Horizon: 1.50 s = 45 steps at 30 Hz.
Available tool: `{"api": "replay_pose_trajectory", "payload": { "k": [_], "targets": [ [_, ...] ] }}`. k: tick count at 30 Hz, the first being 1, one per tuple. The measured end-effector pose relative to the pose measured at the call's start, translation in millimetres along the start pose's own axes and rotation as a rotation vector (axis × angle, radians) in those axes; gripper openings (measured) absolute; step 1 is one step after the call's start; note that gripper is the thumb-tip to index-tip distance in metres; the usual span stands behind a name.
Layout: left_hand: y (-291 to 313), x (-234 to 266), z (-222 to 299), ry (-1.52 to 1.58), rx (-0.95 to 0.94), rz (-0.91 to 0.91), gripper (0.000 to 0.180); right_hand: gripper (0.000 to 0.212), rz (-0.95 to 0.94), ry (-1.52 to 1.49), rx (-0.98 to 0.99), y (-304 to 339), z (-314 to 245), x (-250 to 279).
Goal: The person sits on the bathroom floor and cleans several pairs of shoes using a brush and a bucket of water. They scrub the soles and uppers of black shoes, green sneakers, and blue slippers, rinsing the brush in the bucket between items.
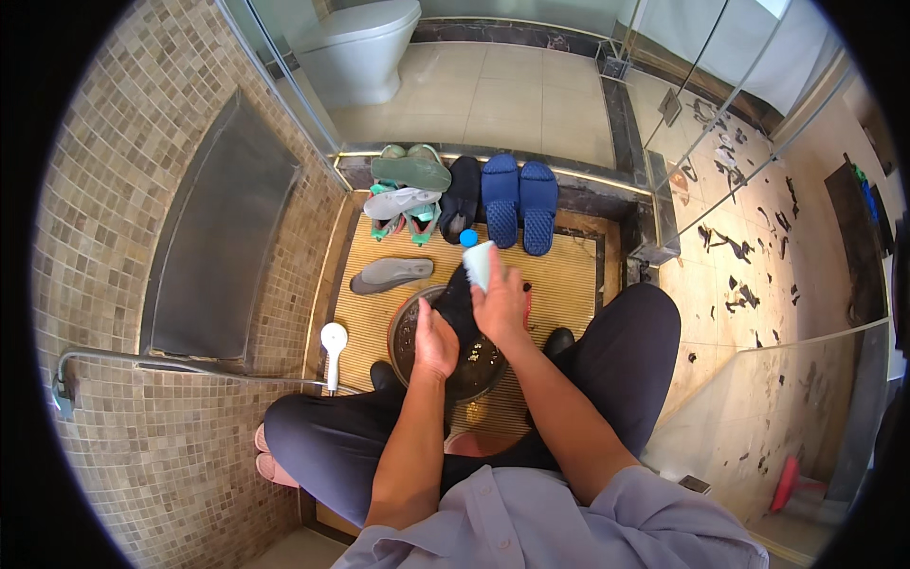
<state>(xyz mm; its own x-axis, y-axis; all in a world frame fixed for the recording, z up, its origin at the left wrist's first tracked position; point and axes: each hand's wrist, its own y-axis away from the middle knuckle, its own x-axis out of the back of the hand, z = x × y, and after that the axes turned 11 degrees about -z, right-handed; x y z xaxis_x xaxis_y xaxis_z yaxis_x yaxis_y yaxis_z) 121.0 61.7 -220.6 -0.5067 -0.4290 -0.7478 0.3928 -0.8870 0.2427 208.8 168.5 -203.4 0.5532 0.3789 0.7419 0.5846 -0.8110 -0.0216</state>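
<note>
Over a round basin of water (403, 346), my left hand (435, 347) grips a black shoe (456, 305), which is tilted with its far end up. My right hand (500, 305) is closed around a pale scrubbing brush (479, 266). The bristle side of the brush faces left against the upper part of the shoe. Just beyond the brush a small round blue thing (468, 238) shows; its kind is unclear. A pair of grey insoles (391, 275) lies on the ribbed mat to the left of the basin.
Green and white shoes (408, 194), a black shoe (462, 194) and blue slippers (519, 199) line the dark ledge ahead. At left, a white shower head (333, 346) hangs on its hose by the mosaic wall (142, 417). Glass panels (720, 161) stand at right; a toilet (365, 52) stands beyond.
</note>
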Motion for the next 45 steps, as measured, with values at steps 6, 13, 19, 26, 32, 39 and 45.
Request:
{"api": "replay_pose_trajectory", "payload": {
  "k": [6, 13, 19, 26, 32, 39, 45],
  "targets": [
    [1, -2, 8, 0.144, 0.053, -0.052, 0.099, 0.090, -0.266, -0.076, 0.154, 41, -24, 2],
    [8, -8, 11, 0.156, 0.100, -0.144, 0.105, 0.083, -0.015, 0.079, -0.072, 3, -11, 18],
    [7, 5, 14, 0.377, -0.028, -0.054, 0.099, 0.083, -0.145, 0.009, 0.167, 37, -35, 3],
    [5, 9, 19, 0.460, -0.081, -0.109, 0.103, 0.085, -0.140, -0.118, 0.041, 41, -30, 14],
    [3, 17, 22, 0.395, -0.142, -0.072, 0.104, 0.087, -0.097, -0.258, 0.068, 25, -14, 0],
    [3, 16, 30, 0.456, -0.160, -0.082, 0.103, 0.083, -0.225, -0.392, 0.130, 74, -34, -2],
    [6, -11, 27, 0.293, -0.090, -0.117, 0.101, 0.083, 0.004, -0.416, 0.118, 14, -19, 3]
  ]
}}
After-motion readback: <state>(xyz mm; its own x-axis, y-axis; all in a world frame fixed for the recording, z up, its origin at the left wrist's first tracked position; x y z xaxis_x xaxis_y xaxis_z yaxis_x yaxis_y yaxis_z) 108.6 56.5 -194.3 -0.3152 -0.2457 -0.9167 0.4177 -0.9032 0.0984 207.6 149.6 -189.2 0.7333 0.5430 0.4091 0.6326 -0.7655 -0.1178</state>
